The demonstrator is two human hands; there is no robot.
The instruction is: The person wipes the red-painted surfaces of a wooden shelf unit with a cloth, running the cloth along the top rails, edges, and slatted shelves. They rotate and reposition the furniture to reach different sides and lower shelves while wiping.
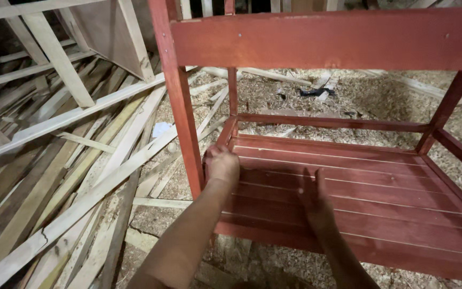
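A red-painted wooden frame (pixel 316 43) stands in front of me, with upright legs, a broad top board and a slatted lower shelf (pixel 380 182). My left hand (pixel 222 163) curls over the shelf's left end rail, right beside the front left leg (pixel 183 107). My right hand (pixel 316 203) lies flat, palm down, on the slats near the shelf's front, fingers together and pointing away from me. Both hands look stained the same red as the wood.
Many loose pale wooden slats and offcuts (pixel 70 160) lie piled across the left. An unpainted wooden frame (pixel 113 37) stands at the back left. Sawdust and shavings (pixel 348 91) cover the ground behind and under the red frame.
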